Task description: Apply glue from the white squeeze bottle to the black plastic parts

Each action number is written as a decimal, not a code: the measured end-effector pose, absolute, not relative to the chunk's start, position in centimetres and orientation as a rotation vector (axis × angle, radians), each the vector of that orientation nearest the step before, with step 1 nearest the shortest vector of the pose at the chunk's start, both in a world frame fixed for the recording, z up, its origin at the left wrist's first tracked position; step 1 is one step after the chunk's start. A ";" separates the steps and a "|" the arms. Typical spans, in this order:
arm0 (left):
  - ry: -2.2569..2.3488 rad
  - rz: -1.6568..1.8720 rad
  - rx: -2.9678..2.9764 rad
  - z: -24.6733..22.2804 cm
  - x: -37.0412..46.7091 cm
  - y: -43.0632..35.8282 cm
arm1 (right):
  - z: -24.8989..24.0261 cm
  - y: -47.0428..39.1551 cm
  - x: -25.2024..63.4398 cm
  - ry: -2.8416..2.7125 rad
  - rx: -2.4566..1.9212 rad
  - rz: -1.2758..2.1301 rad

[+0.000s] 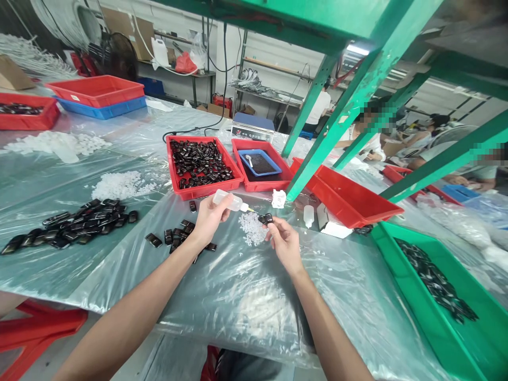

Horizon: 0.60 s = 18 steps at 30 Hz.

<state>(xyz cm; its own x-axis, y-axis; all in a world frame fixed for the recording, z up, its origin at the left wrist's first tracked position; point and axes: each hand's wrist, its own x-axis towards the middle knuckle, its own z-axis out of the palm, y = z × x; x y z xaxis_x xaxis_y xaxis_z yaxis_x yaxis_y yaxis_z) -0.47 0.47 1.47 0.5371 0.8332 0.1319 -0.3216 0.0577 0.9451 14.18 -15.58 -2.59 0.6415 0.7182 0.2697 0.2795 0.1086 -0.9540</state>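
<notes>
**A:** ok so what did each hand have?

**B:** Left hand (pixel 210 218) was closed round a squeeze bottle (pixel 232 201), cloudy see-through plastic, tipped nearly sideways. Its skinny nozzle pointed at a black piece (pixel 269 218), glossy, small and chunky, that the right hand (pixel 286 243) had pinched between thumb and fingers. Nozzle end was right by it; couldn't tell if they touched.

**A:** And where was that piece, on the worktop (pixel 230 307)?

**B:** Nah, held up at the edge of a loose heap of white bits (pixel 253 230), frosty, crumbly-looking stuff. The worktop itself was covered in clear plastic sheeting, all wrinkly and shiny.

**A:** Any more of those black things around?

**B:** Loads. A scattered bunch of loose black parts (pixel 174 238) lay beside the left forearm, smooth and roundish-edged. Farther left was a long glossy pile (pixel 75 227), with a mound of white pieces (pixel 117 185) just behind it. A shallow red tray (pixel 190 193) past the left hand was heaped with them too. Next to that, another red bin (pixel 262 186) had a blue tray (pixel 266 174) inside with a white spoon (pixel 249 159) in it.
</notes>
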 end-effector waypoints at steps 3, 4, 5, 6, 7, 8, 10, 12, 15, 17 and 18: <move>0.527 0.943 1.190 1.3 -0.3 0.4 | -2.1 -15.5 14.2 -0.777 -1.407 0.448; 0.522 0.947 1.194 1.3 -0.3 0.4 | -2.0 -15.5 14.2 -0.768 -1.397 0.454; 0.517 0.951 1.198 1.2 -0.3 0.4 | -1.9 -15.5 14.1 -0.767 -1.392 0.459; 0.512 0.955 1.203 1.1 -0.3 0.4 | -1.8 -15.5 14.0 -0.773 -1.390 0.466; 0.508 0.957 1.210 1.1 -0.3 0.4 | -1.8 -15.5 13.9 -0.782 -1.391 0.475; 0.505 0.958 1.219 1.0 -0.3 0.4 | -1.7 -15.5 13.9 -0.791 -1.394 0.483; 0.506 0.954 1.239 1.0 -0.2 0.4 | -1.7 -15.5 13.7 -0.804 -1.400 0.493; 0.517 0.945 1.251 1.0 -0.2 0.4 | -1.7 -15.5 13.6 -0.812 -1.404 0.497; 0.533 0.936 1.250 1.2 -0.2 0.3 | -1.7 -15.5 13.6 -0.820 -1.408 0.494; 0.533 0.926 1.252 1.3 -0.2 0.2 | -1.7 -15.6 13.6 -0.830 -1.407 0.493; 0.528 0.918 1.258 1.3 -0.2 0.2 | -1.7 -15.6 13.6 -0.838 -1.408 0.496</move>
<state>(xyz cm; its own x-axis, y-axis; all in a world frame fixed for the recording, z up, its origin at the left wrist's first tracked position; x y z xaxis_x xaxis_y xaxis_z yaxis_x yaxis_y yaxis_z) -0.19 0.19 1.29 0.5547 0.8205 0.1378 -0.2928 0.0375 0.9554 13.58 -15.55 -1.70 0.6313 0.7457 0.2130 0.1722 0.1330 -0.9760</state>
